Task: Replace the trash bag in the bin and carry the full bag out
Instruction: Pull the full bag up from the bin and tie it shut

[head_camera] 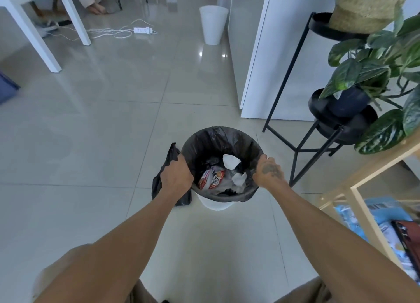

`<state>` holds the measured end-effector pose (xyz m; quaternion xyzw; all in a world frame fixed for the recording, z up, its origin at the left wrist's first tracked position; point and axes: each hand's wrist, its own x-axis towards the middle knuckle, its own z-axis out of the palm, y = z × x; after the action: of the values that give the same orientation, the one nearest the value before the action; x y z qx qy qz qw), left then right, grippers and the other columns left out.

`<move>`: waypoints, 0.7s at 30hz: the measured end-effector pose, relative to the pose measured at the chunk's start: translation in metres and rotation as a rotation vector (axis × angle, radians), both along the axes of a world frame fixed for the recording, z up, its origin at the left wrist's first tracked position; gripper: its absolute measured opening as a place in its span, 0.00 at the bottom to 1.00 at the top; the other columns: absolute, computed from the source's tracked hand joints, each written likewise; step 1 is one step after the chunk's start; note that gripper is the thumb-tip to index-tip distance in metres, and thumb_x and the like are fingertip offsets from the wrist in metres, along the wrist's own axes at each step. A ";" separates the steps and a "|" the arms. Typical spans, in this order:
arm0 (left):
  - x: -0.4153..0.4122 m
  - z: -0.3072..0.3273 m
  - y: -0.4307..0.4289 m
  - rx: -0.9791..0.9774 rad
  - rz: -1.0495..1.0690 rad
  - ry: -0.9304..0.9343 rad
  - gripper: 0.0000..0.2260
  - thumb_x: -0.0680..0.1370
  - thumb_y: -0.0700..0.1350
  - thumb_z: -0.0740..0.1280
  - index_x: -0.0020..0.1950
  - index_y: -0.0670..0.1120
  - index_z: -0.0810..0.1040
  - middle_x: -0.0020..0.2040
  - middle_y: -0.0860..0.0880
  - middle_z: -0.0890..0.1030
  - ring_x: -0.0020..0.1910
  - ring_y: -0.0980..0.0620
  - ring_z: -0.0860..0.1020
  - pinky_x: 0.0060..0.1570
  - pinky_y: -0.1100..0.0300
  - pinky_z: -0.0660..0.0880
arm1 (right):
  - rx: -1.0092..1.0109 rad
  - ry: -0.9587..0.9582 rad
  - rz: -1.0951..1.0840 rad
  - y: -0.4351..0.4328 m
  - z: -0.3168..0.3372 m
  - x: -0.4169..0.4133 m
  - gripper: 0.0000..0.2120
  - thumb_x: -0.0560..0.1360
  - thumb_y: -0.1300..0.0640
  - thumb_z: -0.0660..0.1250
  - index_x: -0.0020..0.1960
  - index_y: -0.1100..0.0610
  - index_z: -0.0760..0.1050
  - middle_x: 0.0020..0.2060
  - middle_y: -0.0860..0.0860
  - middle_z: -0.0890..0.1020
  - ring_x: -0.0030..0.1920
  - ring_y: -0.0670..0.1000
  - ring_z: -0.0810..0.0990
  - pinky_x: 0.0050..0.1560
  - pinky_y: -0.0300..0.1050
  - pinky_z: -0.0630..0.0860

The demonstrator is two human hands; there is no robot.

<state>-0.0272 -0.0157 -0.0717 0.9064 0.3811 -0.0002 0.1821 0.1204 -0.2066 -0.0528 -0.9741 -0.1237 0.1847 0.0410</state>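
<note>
Head view shows the left hand (176,174) and right hand (268,172) closed on opposite rims of the black bag (218,141) lining the near white bin (213,203); removal seems starting; next, lift evenly.

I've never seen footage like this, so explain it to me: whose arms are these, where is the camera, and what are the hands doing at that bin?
There is no machine here. A person wears one wide-angle camera on the head, looking down, so the arms are their own. On the tiled floor stands a white bin lined with a black trash bag holding wrappers and tissues. The left hand and right hand grip the bag's rim on opposite sides. A second black bag hangs by the left hand, probably the spare. Another white bin stands farther off.
</note>
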 end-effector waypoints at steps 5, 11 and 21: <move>-0.025 -0.004 -0.010 -0.032 0.082 -0.048 0.15 0.79 0.42 0.60 0.65 0.41 0.69 0.50 0.39 0.80 0.45 0.38 0.79 0.40 0.50 0.73 | 0.021 -0.010 0.031 -0.007 0.006 -0.014 0.21 0.78 0.61 0.65 0.69 0.60 0.63 0.64 0.58 0.71 0.60 0.62 0.76 0.53 0.52 0.74; -0.035 -0.009 -0.007 -0.410 0.570 -0.474 0.18 0.82 0.52 0.54 0.47 0.41 0.78 0.45 0.42 0.80 0.47 0.40 0.78 0.48 0.50 0.75 | 0.532 -0.055 -0.230 -0.020 -0.016 -0.011 0.19 0.82 0.49 0.57 0.67 0.58 0.71 0.60 0.58 0.76 0.56 0.59 0.76 0.55 0.52 0.75; -0.007 -0.136 0.041 -1.376 0.773 -0.432 0.25 0.78 0.60 0.61 0.65 0.44 0.79 0.63 0.41 0.81 0.58 0.40 0.79 0.65 0.36 0.73 | 1.059 0.705 -1.057 -0.035 -0.086 -0.024 0.09 0.79 0.55 0.58 0.42 0.57 0.70 0.46 0.54 0.73 0.50 0.57 0.72 0.56 0.55 0.70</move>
<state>-0.0343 0.0250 -0.2073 0.3765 0.5378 0.0032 0.7543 0.0965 -0.2418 -0.1390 -0.6405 0.3004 0.3533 0.6122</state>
